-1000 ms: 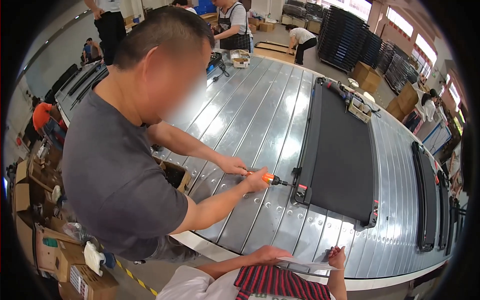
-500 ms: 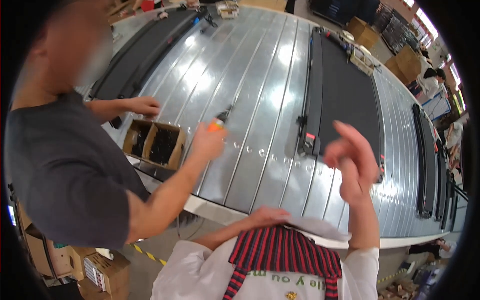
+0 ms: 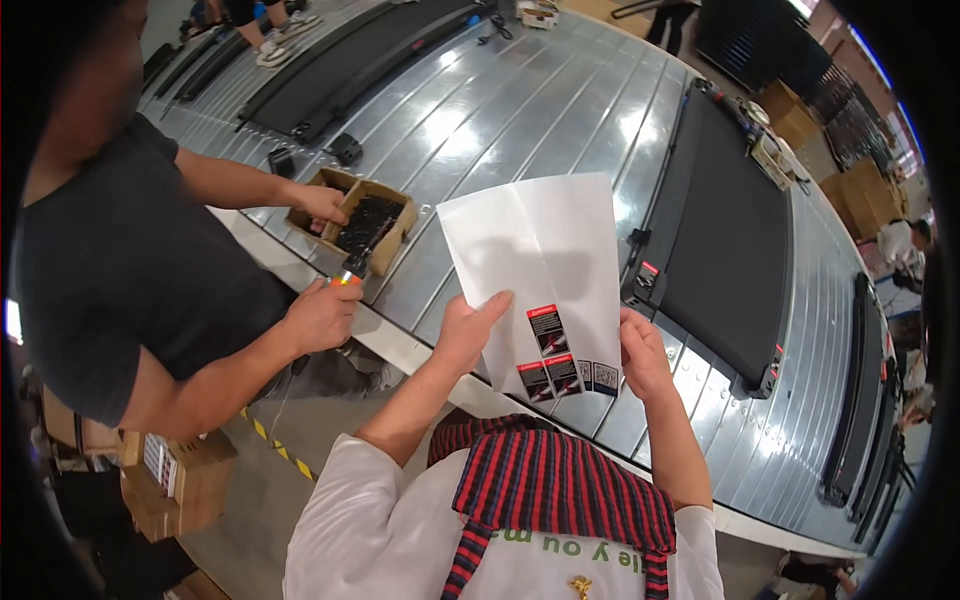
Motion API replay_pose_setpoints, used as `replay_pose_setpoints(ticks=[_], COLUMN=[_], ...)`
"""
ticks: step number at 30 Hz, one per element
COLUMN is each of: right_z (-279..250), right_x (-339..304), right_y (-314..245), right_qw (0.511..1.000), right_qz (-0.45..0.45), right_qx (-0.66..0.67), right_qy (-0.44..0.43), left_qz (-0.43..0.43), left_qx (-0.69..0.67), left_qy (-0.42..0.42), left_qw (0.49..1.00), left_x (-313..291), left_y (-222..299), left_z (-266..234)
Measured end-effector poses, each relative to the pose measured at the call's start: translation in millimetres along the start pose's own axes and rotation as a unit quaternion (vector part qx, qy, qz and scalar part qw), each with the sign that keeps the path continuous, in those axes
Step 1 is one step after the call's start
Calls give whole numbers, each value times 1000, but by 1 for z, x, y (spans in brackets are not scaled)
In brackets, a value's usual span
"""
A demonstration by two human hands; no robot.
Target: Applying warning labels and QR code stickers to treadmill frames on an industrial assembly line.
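A white sticker sheet (image 3: 540,240) is held up before me, above the near edge of the metal table. My left hand (image 3: 470,335) pinches its left side, thumb on the front face. On the right edge, my right hand (image 3: 645,352) grips it with curled fingers. Several red-and-black labels (image 3: 547,330) sit low on the sheet, beside small labels with square codes (image 3: 600,377). Just right of the sheet, a long black panel (image 3: 725,230) in a dark frame lies on the table.
A co-worker at left has one hand in a divided cardboard box (image 3: 395,240) of small black parts and holds an orange-and-black power driver (image 3: 350,275). More dark panels (image 3: 350,60) lie at the far left and far right. A carton (image 3: 205,490) stands on the floor.
My right hand has come down from its raised position onto the sheet's edge. The sheet has been lifted and now faces me. The co-worker's driver has moved toward the box.
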State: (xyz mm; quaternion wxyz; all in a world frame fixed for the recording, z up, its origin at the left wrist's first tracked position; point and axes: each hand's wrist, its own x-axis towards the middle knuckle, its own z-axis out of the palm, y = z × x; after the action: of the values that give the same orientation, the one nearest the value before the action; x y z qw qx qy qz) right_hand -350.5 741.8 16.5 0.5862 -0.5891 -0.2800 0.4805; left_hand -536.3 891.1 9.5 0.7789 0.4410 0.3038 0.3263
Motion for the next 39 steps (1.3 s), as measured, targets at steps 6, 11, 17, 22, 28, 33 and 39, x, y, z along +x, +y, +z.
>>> replay_pose_setpoints(ticks=[6,11,17,22,28,33,39], right_z=[-10,-19,-21,-14,-26,-38,-37], right_x=[-28,-64,-50,-30,-39,-61,-87], right_y=[9,28,17,-17,-9,-31,-90], right_qw=[992,990,979,976,988,990,971], right_qz=[-28,-113,-120,-132,-136,-140,-228], right_qx=[-121,-11,-166,-171,-42,0,-56], right_qy=[18,-81,17,-18,-52,-34,41], left_qz=[77,34,58,81,-19,-41,-45], left_qx=[176,61,129,25,-71,-151,-204], left_qy=[53,14,78,45,-56,-134,-258], left_qw=[980,997,987,995,996,979,943], left_x=[-24,-77,-80,-102,-102,-90,-46], left_y=[-32,-22,-25,-10,-35,-35,-29], left_z=[1,23,26,33,51,56,57])
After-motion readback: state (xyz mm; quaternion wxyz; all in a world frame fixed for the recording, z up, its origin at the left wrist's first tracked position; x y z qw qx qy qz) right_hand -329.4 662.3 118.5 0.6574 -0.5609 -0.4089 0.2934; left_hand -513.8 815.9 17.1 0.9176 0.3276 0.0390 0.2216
